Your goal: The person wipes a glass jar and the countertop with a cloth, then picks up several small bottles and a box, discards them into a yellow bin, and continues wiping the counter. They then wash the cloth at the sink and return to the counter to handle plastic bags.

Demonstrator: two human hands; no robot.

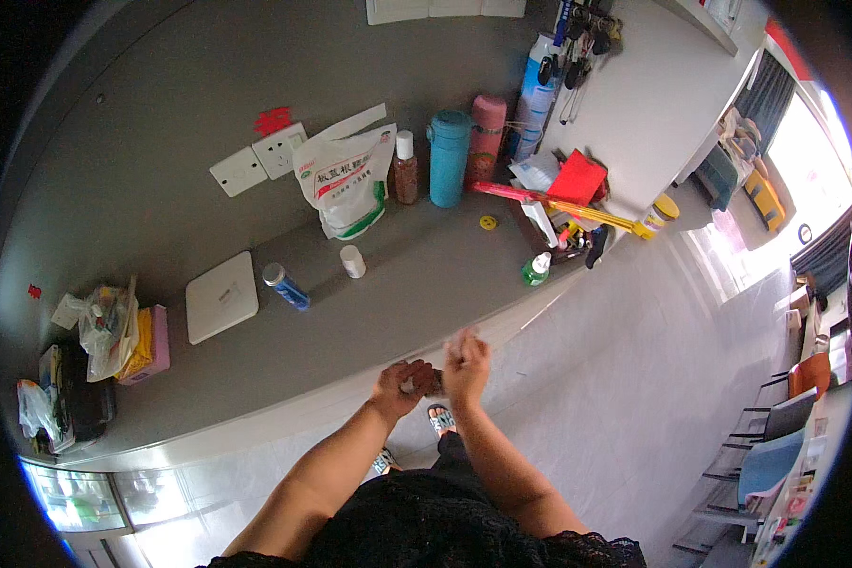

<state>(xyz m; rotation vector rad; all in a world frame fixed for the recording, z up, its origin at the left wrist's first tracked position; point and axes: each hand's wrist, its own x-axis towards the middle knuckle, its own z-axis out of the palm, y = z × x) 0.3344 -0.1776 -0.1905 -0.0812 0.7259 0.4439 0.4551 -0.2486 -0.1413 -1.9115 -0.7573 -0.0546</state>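
Note:
Over the counter's front edge, my left hand is closed around a small dark brown object, mostly covered by the fingers, so its kind is unclear. My right hand is held close beside it, on the right. Its fingers look bent, but motion smears their tips, and I cannot tell whether they hold anything. Beyond the hands, a short white cylinder and a blue tube-shaped container with a grey lid stand on the grey counter.
Along the wall are a white pouch, a brown-filled bottle, a teal flask and a pink bottle. A green bottle stands near the right edge. A white flat box lies left, near a pink box.

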